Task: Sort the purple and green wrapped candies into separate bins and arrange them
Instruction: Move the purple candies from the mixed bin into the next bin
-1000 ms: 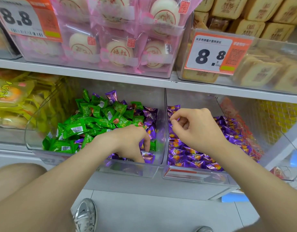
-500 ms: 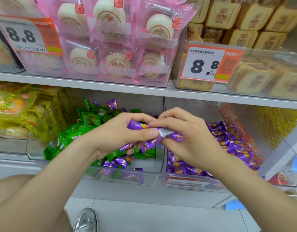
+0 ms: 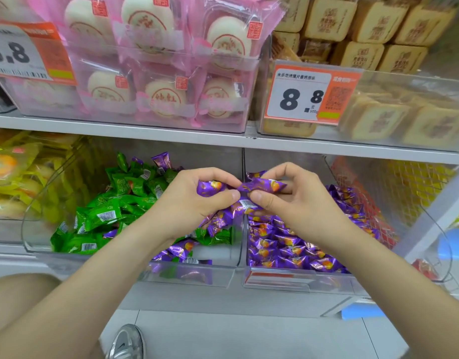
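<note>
Nearest, low in the centre of the frame, stray purple foil-wrapped candies (image 3: pixel 181 248) lie behind the front lip of the left clear plastic bin (image 3: pixel 36 211), mixed into the green foil-wrapped candies (image 3: pixel 106 216) that fill most of it. Just right of the shared wall, the right clear plastic bin (image 3: pixel 288 279) holds only a purple pile (image 3: pixel 288 247).

Above these, at mid-frame, both hands meet over that wall. The left hand (image 3: pixel 187 203) has its fingers curled round a purple bunch (image 3: pixel 210 189), with the thumb pressed across it. The right hand (image 3: pixel 295 206) pinches a single purple candy (image 3: pixel 264 185) between thumb and fingers. The candy's long axis lies roughly level, left to right, and its left end is at or touching the bunch.

The pinched candy sits just right of the wall, directly over the purple pile, so the right hand is the nearer one and a short drop should do. The bunch hangs on the left bin's side and would need to cross rightward.

Farther back, another purple wrapper (image 3: pixel 162 159) sticks up behind the green heap.
</note>
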The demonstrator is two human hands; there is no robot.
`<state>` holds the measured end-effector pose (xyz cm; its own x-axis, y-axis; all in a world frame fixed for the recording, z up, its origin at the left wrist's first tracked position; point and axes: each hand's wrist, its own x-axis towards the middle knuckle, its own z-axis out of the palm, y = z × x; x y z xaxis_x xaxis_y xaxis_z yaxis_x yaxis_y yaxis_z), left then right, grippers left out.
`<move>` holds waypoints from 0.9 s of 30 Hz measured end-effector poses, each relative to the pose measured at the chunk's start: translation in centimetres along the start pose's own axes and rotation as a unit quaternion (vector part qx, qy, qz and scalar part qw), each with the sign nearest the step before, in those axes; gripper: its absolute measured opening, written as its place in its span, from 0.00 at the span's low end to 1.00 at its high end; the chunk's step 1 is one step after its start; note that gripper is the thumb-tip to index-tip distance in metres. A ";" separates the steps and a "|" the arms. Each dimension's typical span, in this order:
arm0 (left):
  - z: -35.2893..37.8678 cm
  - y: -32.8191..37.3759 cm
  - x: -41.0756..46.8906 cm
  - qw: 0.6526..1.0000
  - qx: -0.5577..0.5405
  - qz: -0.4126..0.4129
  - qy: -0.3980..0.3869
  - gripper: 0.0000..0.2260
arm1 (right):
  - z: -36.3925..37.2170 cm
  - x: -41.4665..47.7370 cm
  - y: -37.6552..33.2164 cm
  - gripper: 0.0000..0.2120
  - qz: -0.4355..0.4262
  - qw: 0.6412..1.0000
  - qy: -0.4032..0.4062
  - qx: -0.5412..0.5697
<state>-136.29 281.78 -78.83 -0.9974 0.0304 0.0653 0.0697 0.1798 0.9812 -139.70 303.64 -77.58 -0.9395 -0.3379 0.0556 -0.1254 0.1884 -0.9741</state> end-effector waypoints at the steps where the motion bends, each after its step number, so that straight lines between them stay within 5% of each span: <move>1: 0.2 0.0 0.0 1.000 0.010 0.008 -0.006 0.06 | -0.1 -0.1 0.0 0.15 0.013 1.000 0.001 0.028; 7: 0.6 0.4 -0.4 0.995 0.063 0.049 -0.057 0.12 | -1.1 -0.4 -0.6 0.15 0.040 0.998 -0.024 0.033; 10: 0.7 0.6 -0.5 0.993 0.088 0.062 -0.051 0.13 | -2.2 0.0 -0.3 0.13 -0.002 0.989 0.034 -0.142; 12: 0.6 0.3 -0.4 0.987 0.138 0.069 -0.033 0.17 | -3.3 0.6 0.7 0.16 -0.036 0.948 0.084 -0.306; 14: 0.4 -0.1 -0.5 0.982 0.178 0.065 -0.007 0.20 | -4.0 1.1 1.6 0.18 -0.023 0.933 0.097 -0.347; 22: 0.5 -0.1 -0.7 0.986 0.162 0.042 0.025 0.12 | -3.5 1.5 3.9 0.09 -0.007 0.919 -0.043 -0.392; 27: 0.7 0.0 -0.7 0.985 0.167 0.039 0.021 0.12 | -3.3 1.7 4.8 0.08 -0.043 0.897 -0.062 -0.435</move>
<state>-135.58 282.48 -78.98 -0.9882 0.0170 0.1522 0.1407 0.4921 0.8591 -142.90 306.99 -81.41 -0.8789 -0.4748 0.0452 -0.4472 0.7873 -0.4244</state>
